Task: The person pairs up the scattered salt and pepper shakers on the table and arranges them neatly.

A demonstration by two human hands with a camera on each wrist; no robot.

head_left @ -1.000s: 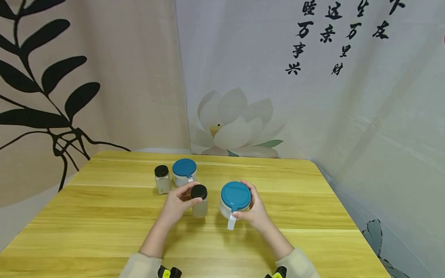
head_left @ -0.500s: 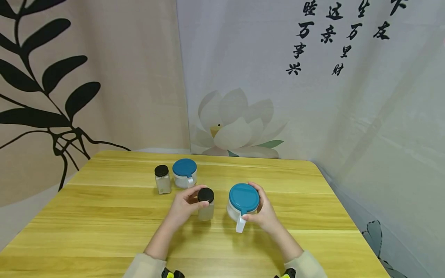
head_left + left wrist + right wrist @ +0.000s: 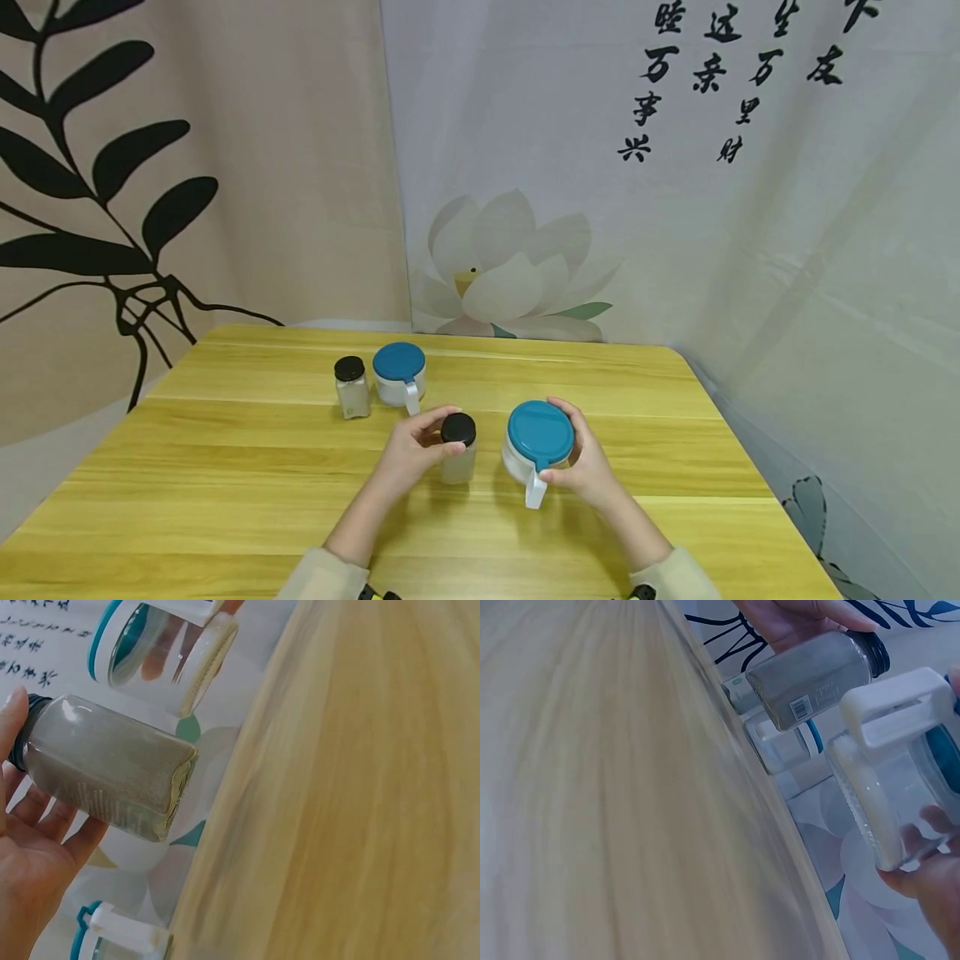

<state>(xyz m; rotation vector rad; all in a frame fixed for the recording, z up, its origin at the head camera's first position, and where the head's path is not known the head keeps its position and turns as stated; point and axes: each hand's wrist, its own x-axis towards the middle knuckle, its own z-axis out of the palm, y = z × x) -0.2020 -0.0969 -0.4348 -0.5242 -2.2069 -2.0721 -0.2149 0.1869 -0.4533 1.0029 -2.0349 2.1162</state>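
My left hand (image 3: 411, 448) grips a clear square spice bottle (image 3: 458, 467) with a black lid, thumb and fingers around its top. Greyish powder fills much of it in the left wrist view (image 3: 112, 761). To its right, my right hand (image 3: 591, 468) holds a clear round seasoning jar (image 3: 540, 430) with a blue lid and a white handle. The handle points toward me, and the thumb lies next to it. In the right wrist view, fingers (image 3: 934, 892) show around the jar's far side. Both containers are held just above the table, apart from each other.
Behind, at the back left of the wooden table (image 3: 225, 467), stand a second black-lidded bottle (image 3: 352, 398) and a second blue-lidded jar (image 3: 399, 371), side by side. A printed curtain (image 3: 525, 125) hangs beyond the table's back edge.
Both hands have moved to the right and slightly toward me, carrying the spice bottle and the seasoning jar. The two containers at the back left have stayed put.
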